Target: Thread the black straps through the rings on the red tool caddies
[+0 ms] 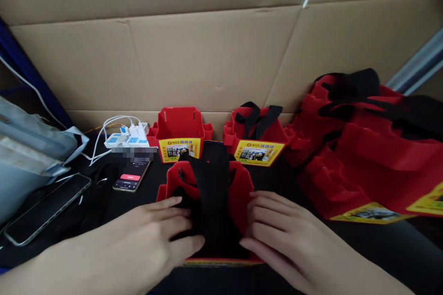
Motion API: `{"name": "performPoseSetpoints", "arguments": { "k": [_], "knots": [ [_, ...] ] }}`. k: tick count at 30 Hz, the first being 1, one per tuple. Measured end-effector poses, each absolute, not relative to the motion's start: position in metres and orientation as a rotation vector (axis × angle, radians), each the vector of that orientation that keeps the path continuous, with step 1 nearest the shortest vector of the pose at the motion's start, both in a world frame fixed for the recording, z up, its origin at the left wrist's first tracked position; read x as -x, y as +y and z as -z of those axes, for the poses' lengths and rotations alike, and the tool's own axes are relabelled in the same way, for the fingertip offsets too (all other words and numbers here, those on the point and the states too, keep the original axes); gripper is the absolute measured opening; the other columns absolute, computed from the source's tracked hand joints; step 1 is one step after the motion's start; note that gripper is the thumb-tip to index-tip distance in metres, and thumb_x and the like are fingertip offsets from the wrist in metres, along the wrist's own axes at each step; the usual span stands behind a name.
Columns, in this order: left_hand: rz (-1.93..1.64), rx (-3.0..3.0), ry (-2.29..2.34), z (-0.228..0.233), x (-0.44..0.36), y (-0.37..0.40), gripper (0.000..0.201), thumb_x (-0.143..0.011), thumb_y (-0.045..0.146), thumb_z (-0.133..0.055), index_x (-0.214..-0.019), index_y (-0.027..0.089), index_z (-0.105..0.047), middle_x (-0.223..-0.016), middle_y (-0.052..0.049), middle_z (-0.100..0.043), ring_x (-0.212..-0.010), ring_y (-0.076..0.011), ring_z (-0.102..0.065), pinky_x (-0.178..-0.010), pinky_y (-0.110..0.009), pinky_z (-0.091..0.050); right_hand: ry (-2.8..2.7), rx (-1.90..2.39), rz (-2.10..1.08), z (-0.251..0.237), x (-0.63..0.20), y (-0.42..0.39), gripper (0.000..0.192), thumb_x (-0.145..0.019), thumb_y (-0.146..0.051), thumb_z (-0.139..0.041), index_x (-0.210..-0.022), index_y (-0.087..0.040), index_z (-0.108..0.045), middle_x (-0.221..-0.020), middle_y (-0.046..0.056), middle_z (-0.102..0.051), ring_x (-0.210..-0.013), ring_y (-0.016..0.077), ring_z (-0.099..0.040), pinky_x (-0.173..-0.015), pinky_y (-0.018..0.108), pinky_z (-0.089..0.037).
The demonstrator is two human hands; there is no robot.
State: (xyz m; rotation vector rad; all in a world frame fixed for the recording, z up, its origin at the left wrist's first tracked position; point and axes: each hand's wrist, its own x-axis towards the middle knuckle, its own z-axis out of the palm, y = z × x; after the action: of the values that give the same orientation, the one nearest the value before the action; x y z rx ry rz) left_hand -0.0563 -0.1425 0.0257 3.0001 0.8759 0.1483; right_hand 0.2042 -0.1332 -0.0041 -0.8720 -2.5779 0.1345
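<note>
A red fabric bag (242, 193) with black straps (211, 184) lies flat on the dark table in front of me. My left hand (152, 235) rests on its left part, fingers stretched onto the black straps. On the bag's right side my right hand (280, 235) presses down, fingers slightly spread. Both hands lie flat on the bag rather than gripping it.
Two upright red bags with yellow labels (180, 133) (258, 138) stand behind. A pile of red bags (367, 156) fills the right. A power strip with chargers (126, 137), two phones (132, 176) (44, 209) and grey plastic packs (27, 147) sit at left. A cardboard wall (207, 55) backs the table.
</note>
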Motion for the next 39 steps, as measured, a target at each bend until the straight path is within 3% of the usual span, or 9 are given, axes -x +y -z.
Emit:
{"name": "performPoseSetpoints", "arguments": {
  "k": [4,10,13,16,20,26,30,35,39],
  "knots": [
    [-0.465,-3.095,1.041,-0.013,0.064,-0.149,0.028,-0.086,0.041,-0.049,-0.100,0.023,-0.066,-0.109,0.001,-0.066,-0.110,-0.0150,-0.055,-0.111,-0.028,-0.022,-2.431,0.726,-0.101,0.014,-0.218,-0.143,0.016,-0.084,-0.031,-0.054,-0.085,-0.019,-0.065,-0.084,0.003,-0.064,-0.088,0.0143,-0.058,-0.098,0.031,-0.039],
    [-0.163,-2.999,1.063,0.016,0.054,-0.148,0.039,-0.086,0.048,-0.045,-0.080,0.018,-0.070,-0.081,-0.003,-0.070,-0.119,-0.0259,-0.048,-0.114,-0.046,-0.004,-2.442,0.717,-0.013,0.044,-0.205,-0.145,0.018,-0.085,-0.033,-0.052,-0.089,-0.020,-0.065,-0.078,0.001,-0.063,-0.088,0.0149,-0.057,-0.104,0.039,-0.033],
    [-0.225,-3.049,0.997,0.005,0.061,-0.148,0.038,-0.083,0.051,-0.049,-0.100,0.022,-0.066,-0.105,-0.001,-0.067,-0.128,-0.0258,-0.037,-0.114,-0.048,0.001,-2.447,0.762,0.014,0.048,-0.205,-0.148,0.019,-0.086,-0.031,-0.050,-0.084,-0.020,-0.064,-0.071,0.000,-0.061,-0.081,0.0138,-0.057,-0.104,0.041,-0.033],
    [-0.321,-3.049,1.087,-0.002,0.075,-0.151,0.057,-0.077,0.053,-0.056,-0.127,0.026,-0.048,-0.138,-0.004,-0.043,-0.133,-0.0287,-0.028,-0.112,-0.054,-0.006,-2.431,0.776,0.033,0.048,-0.212,-0.150,0.018,-0.087,-0.028,-0.049,-0.083,-0.019,-0.064,-0.060,-0.002,-0.055,-0.067,0.0115,-0.054,-0.103,0.040,-0.035],
    [-0.435,-2.655,1.374,0.020,0.074,-0.145,0.086,-0.072,0.053,-0.062,-0.141,0.023,-0.021,-0.151,-0.012,-0.008,-0.135,-0.0329,-0.020,-0.104,-0.050,-0.033,-2.393,0.790,0.116,0.048,-0.224,-0.148,0.014,-0.085,-0.022,-0.052,-0.092,-0.016,-0.063,-0.063,-0.002,-0.058,-0.064,0.0105,-0.053,-0.101,0.040,-0.038],
    [-0.558,-2.408,1.114,0.061,0.030,-0.084,0.101,-0.069,0.050,-0.065,-0.143,0.026,-0.001,-0.151,-0.012,-0.006,-0.137,-0.0284,-0.017,-0.107,-0.047,-0.030,-2.326,1.000,0.313,0.059,-0.255,-0.129,0.017,-0.084,-0.019,-0.053,-0.098,-0.016,-0.061,-0.083,0.004,-0.063,-0.080,0.0148,-0.058,-0.091,0.039,-0.047],
    [-0.666,-2.464,0.963,0.072,-0.003,-0.039,0.094,-0.072,0.046,-0.065,-0.143,0.025,-0.008,-0.151,-0.011,-0.006,-0.138,-0.0248,-0.013,-0.109,-0.045,-0.026,-2.149,1.312,0.386,0.078,-0.271,-0.119,0.026,-0.086,-0.021,-0.048,-0.110,-0.015,-0.056,-0.104,0.011,-0.059,-0.102,0.0218,-0.055,-0.093,0.044,-0.045],
    [-0.770,-2.503,0.796,0.084,-0.027,-0.015,0.055,-0.080,0.036,-0.059,-0.129,0.023,-0.038,-0.149,-0.009,-0.019,-0.138,-0.0217,-0.014,-0.110,-0.042,-0.026,-2.104,1.468,0.437,0.097,-0.279,-0.113,0.043,-0.088,-0.018,-0.043,-0.130,-0.015,-0.040,-0.117,0.012,-0.053,-0.113,0.0250,-0.048,-0.098,0.047,-0.041],
    [-0.814,-2.483,0.782,0.093,-0.037,-0.011,0.050,-0.079,0.037,-0.059,-0.124,0.022,-0.042,-0.149,-0.009,-0.017,-0.138,-0.0218,-0.015,-0.110,-0.041,-0.027,-2.086,1.445,0.430,0.102,-0.286,-0.107,0.045,-0.088,-0.020,-0.043,-0.132,-0.014,-0.036,-0.122,0.015,-0.048,-0.120,0.0269,-0.043,-0.097,0.046,-0.043]
  ]
}}
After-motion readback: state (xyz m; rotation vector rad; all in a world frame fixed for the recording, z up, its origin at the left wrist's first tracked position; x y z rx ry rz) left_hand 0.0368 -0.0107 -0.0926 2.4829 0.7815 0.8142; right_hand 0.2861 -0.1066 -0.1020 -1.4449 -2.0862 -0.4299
